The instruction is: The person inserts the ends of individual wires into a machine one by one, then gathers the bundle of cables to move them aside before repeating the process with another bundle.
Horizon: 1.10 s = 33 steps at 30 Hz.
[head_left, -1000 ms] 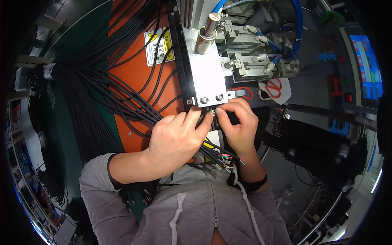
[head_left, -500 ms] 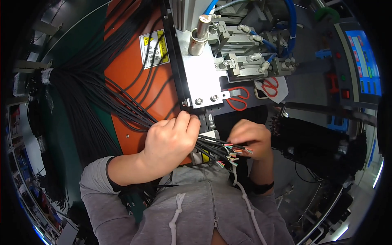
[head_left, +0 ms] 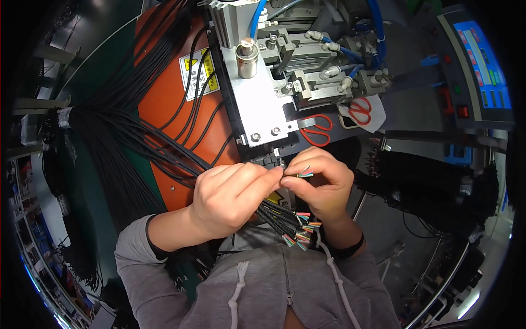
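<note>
Head view: left hand [head_left: 233, 200] and right hand [head_left: 323, 189] meet at frame centre, fingertips pinched shut on one thin black cable [head_left: 300, 174] with coloured cores fanned at its stripped end; a bundle [head_left: 285, 222] of like cables hangs below. Likely light, limp, cores easily bent; best held on the jacket just behind the strip. Press [head_left: 260, 104] and orange panel [head_left: 170, 115] crowd upper frame, scissors [head_left: 315, 129] right of the press.
</note>
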Each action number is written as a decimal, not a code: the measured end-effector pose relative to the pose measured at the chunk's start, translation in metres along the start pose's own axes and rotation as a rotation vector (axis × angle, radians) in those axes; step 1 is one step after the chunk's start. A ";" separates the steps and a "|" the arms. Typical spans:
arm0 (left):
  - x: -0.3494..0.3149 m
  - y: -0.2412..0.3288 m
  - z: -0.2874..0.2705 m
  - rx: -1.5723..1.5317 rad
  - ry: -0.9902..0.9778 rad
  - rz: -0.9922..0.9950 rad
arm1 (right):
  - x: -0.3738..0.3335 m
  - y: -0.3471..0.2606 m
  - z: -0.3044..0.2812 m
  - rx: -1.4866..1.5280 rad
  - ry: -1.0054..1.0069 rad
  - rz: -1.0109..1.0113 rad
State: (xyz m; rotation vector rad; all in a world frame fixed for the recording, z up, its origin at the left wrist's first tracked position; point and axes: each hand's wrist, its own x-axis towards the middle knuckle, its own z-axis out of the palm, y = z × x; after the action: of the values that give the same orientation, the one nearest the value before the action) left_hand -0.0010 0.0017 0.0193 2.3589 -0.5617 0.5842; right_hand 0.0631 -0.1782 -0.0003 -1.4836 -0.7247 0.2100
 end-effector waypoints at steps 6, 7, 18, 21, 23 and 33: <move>0.003 -0.001 0.003 -0.017 0.129 -0.008 | 0.006 0.002 0.015 0.358 0.241 -0.030; 0.003 -0.002 0.003 -0.020 0.139 0.001 | 0.007 0.004 0.013 0.332 0.190 -0.049; 0.001 0.001 0.003 0.118 0.024 -0.049 | 0.008 -0.007 0.003 -0.478 0.148 -0.203; 0.003 0.002 0.000 0.191 0.007 -0.024 | 0.008 -0.009 -0.009 -0.450 0.067 -0.058; 0.003 0.003 -0.002 0.177 -0.011 -0.034 | 0.008 -0.009 -0.020 0.032 -0.062 0.384; -0.001 0.007 0.006 0.355 -0.162 -0.014 | 0.008 0.021 -0.018 -0.150 -0.026 0.271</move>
State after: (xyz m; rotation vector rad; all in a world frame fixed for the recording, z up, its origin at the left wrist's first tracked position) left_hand -0.0043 -0.0069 0.0180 2.7620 -0.5485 0.5232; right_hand 0.0854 -0.1863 -0.0165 -1.7247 -0.5677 0.3881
